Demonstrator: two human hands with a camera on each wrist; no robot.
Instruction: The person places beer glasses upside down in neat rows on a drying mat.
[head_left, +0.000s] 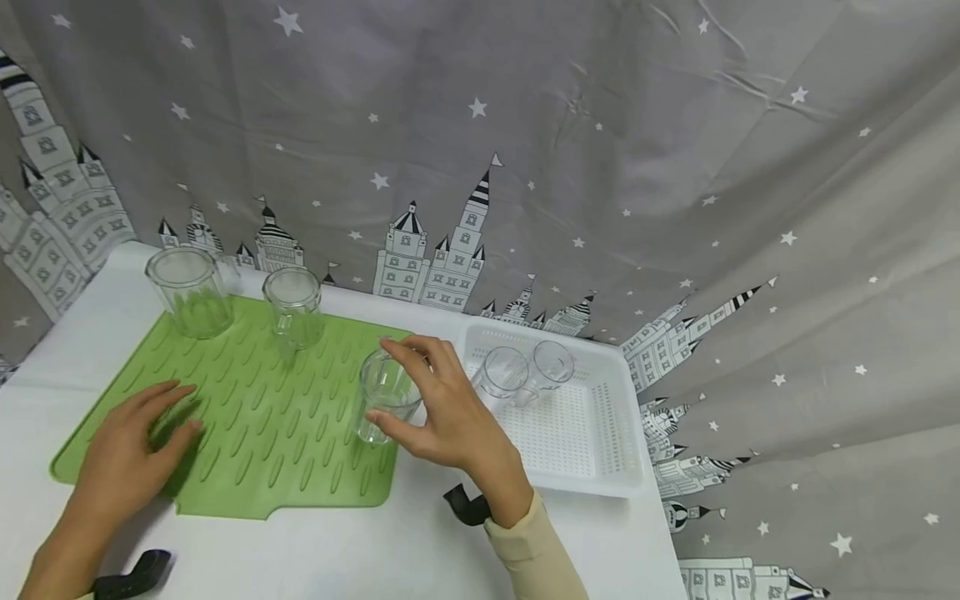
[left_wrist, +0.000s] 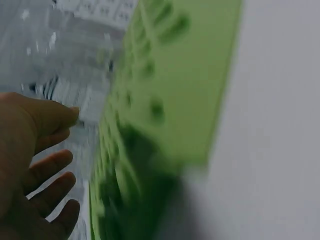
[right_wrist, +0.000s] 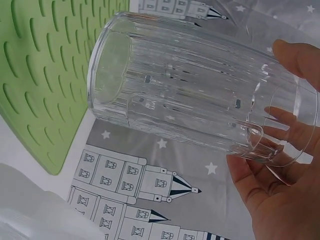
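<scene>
My right hand (head_left: 450,408) holds a clear ribbed glass mug (head_left: 386,387) near its rim, thumb on one side and fingers on the other. The mug is at the right edge of a green ridged mat (head_left: 247,417). In the right wrist view the mug (right_wrist: 175,85) spans the picture, its base toward the mat; whether it touches the mat I cannot tell. My left hand (head_left: 127,450) hovers by the mat's left front part, fingers loosely bent, holding nothing. Two more glass mugs, a larger one (head_left: 191,296) and a smaller one (head_left: 294,312), stand upright at the mat's back.
To the right is a white perforated plastic basket (head_left: 626,433) with two clear glass mugs (head_left: 553,364) in its back left part. A white cloth (head_left: 337,550) covers the table. Behind it hangs a grey curtain (head_left: 570,167) printed with castles and stars.
</scene>
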